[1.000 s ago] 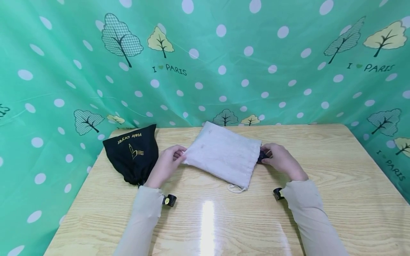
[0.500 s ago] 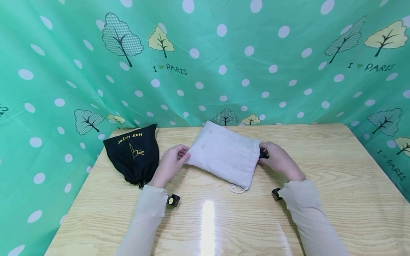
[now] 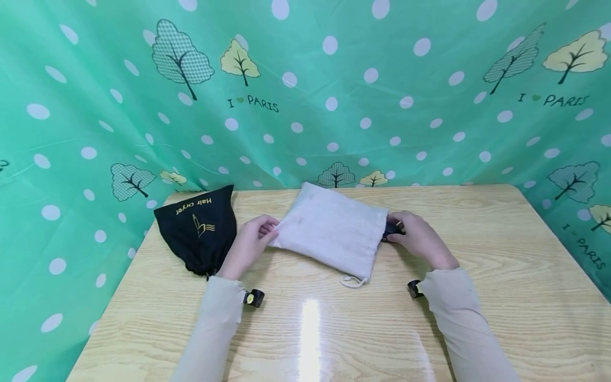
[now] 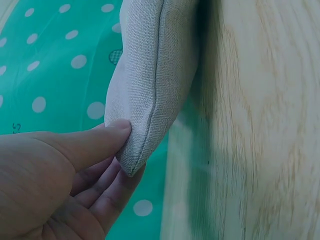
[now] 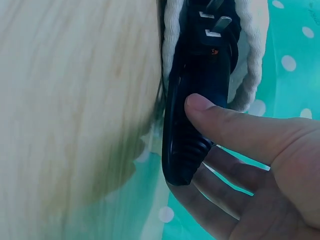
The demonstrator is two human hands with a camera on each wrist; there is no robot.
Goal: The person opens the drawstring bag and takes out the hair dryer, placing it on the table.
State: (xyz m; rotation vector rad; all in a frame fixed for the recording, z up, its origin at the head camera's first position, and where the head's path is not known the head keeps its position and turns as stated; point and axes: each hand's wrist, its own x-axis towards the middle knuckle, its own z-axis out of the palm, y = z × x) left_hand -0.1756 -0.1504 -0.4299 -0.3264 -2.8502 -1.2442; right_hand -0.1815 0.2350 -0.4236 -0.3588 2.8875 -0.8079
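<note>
A pale cloth drawstring bag (image 3: 334, 228) lies on the wooden table with its gathered mouth on the right. My left hand (image 3: 253, 241) pinches the bag's closed bottom corner between thumb and fingers, as the left wrist view shows close up. At the mouth, my right hand (image 3: 422, 241) holds a black handle (image 5: 192, 120) with a ribbed end, thumb on top and fingers beneath. A plug with two metal prongs (image 5: 220, 25) shows just inside the opening. Whatever else the bag contains is hidden.
Left of my left hand lies a black drawstring pouch (image 3: 198, 231) lettered "Hair Dryer". A white cord loop (image 3: 353, 281) hangs from the pale bag's mouth. Behind the wooden table (image 3: 363, 329) hangs a green dotted curtain (image 3: 334, 106).
Half a second ago both hands were closer together and less of the black handle showed. Since then the left hand has moved left with the bag corner, and the right hand slightly right.
</note>
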